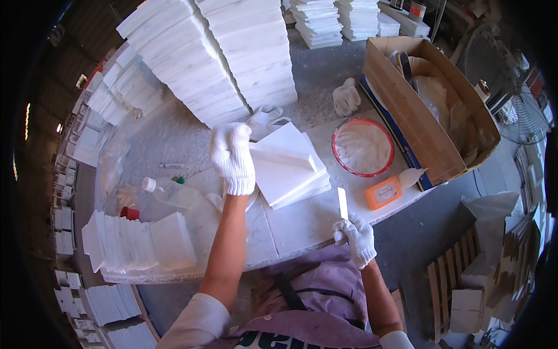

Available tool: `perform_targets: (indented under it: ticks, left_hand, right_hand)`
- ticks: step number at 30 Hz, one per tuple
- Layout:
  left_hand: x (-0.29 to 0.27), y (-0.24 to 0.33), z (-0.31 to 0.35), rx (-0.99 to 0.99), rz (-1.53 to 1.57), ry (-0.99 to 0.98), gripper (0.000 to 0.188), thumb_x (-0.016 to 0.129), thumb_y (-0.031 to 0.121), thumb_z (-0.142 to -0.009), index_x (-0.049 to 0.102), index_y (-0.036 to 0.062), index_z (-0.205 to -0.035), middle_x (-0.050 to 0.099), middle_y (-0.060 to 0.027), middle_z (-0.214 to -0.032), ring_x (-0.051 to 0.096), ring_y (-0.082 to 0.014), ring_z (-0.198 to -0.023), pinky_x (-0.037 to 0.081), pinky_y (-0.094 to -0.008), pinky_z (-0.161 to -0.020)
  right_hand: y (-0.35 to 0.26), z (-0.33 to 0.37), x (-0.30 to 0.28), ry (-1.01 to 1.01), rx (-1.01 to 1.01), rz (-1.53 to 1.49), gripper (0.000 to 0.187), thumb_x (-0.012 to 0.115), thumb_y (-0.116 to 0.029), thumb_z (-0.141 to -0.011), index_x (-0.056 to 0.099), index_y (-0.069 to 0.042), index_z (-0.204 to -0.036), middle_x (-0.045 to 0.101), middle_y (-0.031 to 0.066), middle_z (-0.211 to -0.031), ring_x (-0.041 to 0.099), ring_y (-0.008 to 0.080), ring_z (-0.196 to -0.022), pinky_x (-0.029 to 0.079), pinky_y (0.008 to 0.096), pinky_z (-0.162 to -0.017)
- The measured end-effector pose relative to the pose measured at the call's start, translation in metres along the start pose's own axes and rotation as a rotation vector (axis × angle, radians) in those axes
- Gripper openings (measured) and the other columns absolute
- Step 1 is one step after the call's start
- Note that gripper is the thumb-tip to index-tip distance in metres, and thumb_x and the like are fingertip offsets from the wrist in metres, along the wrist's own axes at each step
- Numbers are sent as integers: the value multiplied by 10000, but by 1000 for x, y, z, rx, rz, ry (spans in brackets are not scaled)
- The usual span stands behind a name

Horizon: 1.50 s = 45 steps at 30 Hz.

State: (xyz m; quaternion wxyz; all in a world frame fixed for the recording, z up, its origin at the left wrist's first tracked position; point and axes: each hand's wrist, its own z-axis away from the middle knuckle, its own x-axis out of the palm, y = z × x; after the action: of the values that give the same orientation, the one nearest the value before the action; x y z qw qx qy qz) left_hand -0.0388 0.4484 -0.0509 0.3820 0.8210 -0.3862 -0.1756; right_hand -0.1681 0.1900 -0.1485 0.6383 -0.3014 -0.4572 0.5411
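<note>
My left hand (232,156), in a white knit glove, is closed at the left end of a white tile (285,157). That tile is seen nearly edge-on, tilted above a small stack of square white tiles (290,185). Its fingertips are turned away, so the exact grip is hidden. Near the table's front edge my right hand (356,239), gloved too, pinches a thin, flat white strip (342,203) that points upward. What the strip is made of I cannot make out.
Tall stacks of white slabs (244,52) stand behind. Rightward are a red-rimmed bowl of white powder (363,166), an orange box (383,193), a spare glove (346,96) and an open cardboard box (401,107). A clear bottle (171,192) and a tile row (139,241) occupy the left.
</note>
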Motion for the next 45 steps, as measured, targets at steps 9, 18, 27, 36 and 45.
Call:
perform_targets:
  ticks: [9, 18, 27, 36, 45]
  left_hand:
    - [-74, 32, 11, 364, -656, -630, 508, 847, 180, -574, 669, 132, -1047, 613, -72, -1047, 561, -301, -1031, 483, -432, -874]
    - [-93, 42, 53, 386, -902, -766, 519, 767, 79, -576, 699, 186, -1079, 642, -33, -1069, 568, -282, -996, 493, -401, -838]
    - [-81, 45, 70, 429, -1013, -694, 455, 729, 101, -637, 707, 191, -1082, 639, -29, -1030, 579, -273, -1009, 503, -394, -836]
    - [-74, 42, 82, 450, -1048, -652, 445, 720, 118, -668, 704, 194, -1106, 636, -18, -1032, 574, -267, -1014, 513, -393, -812]
    - [-73, 37, 92, 497, -1078, -621, 431, 737, 136, -658, 710, 192, -1084, 631, -9, -1024, 578, -257, -999, 514, -391, -800]
  right_hand:
    - [3, -2, -5, -36, 25, 9, 255, 507, -107, -964, 625, 20, -1151, 617, 36, -733, 565, 95, -603, 465, 230, -571]
    - [-25, -11, 50, -123, -175, -253, 532, 513, -102, -965, 373, -21, -1471, 586, 27, -840, 523, 82, -662, 442, 222, -594]
    - [-20, -3, 84, -185, -143, -388, 568, 480, -53, -954, 308, 13, -1492, 539, 9, -803, 472, 79, -636, 418, 219, -588]
    - [-18, -12, 82, -145, -123, -512, 576, 516, -116, -973, 302, 11, -1492, 547, 18, -961, 480, 80, -733, 412, 208, -642]
    - [-9, -19, 73, -204, -125, -602, 590, 541, -166, -988, 296, 13, -1494, 530, -10, -845, 456, 73, -688, 407, 198, -624]
